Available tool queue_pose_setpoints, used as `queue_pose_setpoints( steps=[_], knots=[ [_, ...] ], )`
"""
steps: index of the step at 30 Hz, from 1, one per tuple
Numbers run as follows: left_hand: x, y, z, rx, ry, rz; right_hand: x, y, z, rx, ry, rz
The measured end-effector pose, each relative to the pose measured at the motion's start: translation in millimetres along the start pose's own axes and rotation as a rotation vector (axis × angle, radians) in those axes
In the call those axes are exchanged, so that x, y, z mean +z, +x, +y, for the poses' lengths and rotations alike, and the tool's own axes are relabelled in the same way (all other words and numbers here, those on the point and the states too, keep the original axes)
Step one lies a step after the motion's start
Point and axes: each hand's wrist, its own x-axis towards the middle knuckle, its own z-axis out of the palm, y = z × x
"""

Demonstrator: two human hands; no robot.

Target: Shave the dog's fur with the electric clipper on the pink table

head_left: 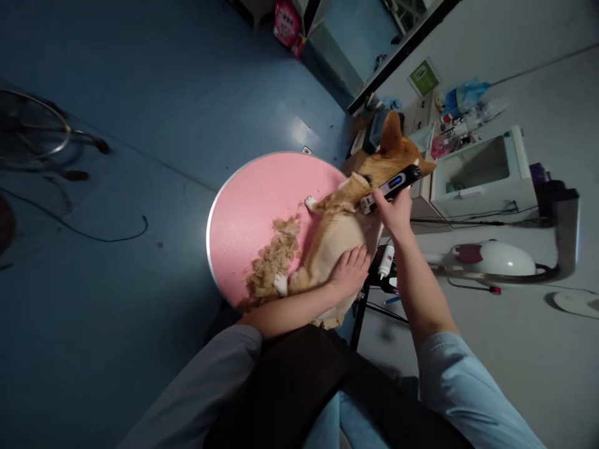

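An orange and white dog [327,240] stands or leans on a round pink grooming table [253,193], its head toward the upper right. The fur over its back and side is cut short. My left hand [350,272] lies flat on the dog's back, fingers stretched out. In my right hand [395,212] is a black pet clipper [397,181] with a small lit blue display; its blade end is at the dog's shoulder and neck. Cut tan fur [271,265] is heaped on the table along the dog's legs. Two white paws show on the pink surface.
A metal grooming arm [564,237] juts in from the right. A white cabinet [486,168] and bottles line the wall. A white bottle [386,262] stands beside the table. A wheeled stool base [42,134] and a cable [103,238] are on the blue floor.
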Motion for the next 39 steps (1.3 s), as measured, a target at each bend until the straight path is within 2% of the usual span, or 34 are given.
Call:
queue_pose_setpoints(
  steps=[4, 8, 10, 14, 16, 21, 23, 26, 28, 31, 34, 36, 39],
  knots=[
    [0, 1, 2, 0.020, -0.038, 0.001, 12, 2, -6, -0.042, 0.030, -0.152],
    [-3, 1, 3, 0.032, -0.066, -0.023, 12, 15, -6, -0.046, -0.058, -0.078],
    [-5, 2, 3, 0.034, -0.076, -0.037, 17, 17, -6, -0.035, -0.107, -0.105],
    [-9, 3, 2, 0.062, -0.077, -0.062, 40, 6, -9, -0.040, -0.130, -0.337],
    [-9, 3, 2, 0.084, -0.075, -0.058, 45, 4, -12, -0.063, -0.142, -0.403],
    [7, 5, 6, 0.084, -0.102, -0.005, 40, 15, -17, -0.083, -0.213, -0.231],
    [15, 7, 7, 0.084, -0.123, -0.014, 43, 10, -20, -0.075, -0.238, -0.285],
    [24, 12, 9, 0.105, -0.137, -0.039, 54, -8, -27, -0.049, -0.287, -0.466],
    [26, 14, 10, 0.104, -0.139, -0.030, 56, -15, -31, -0.051, -0.311, -0.539],
    [26, 17, 13, 0.104, -0.106, 0.008, 47, -7, -36, -0.062, -0.329, -0.463],
    [27, 22, 17, 0.115, -0.079, 0.000, 41, -1, -44, -0.001, -0.442, -0.409],
    [28, 28, 18, 0.106, -0.130, -0.043, 44, -12, -54, 0.034, -0.522, -0.497],
    [29, 36, 19, 0.032, -0.307, -0.059, 51, -37, -68, 0.008, -0.540, -0.706]
  ],
)
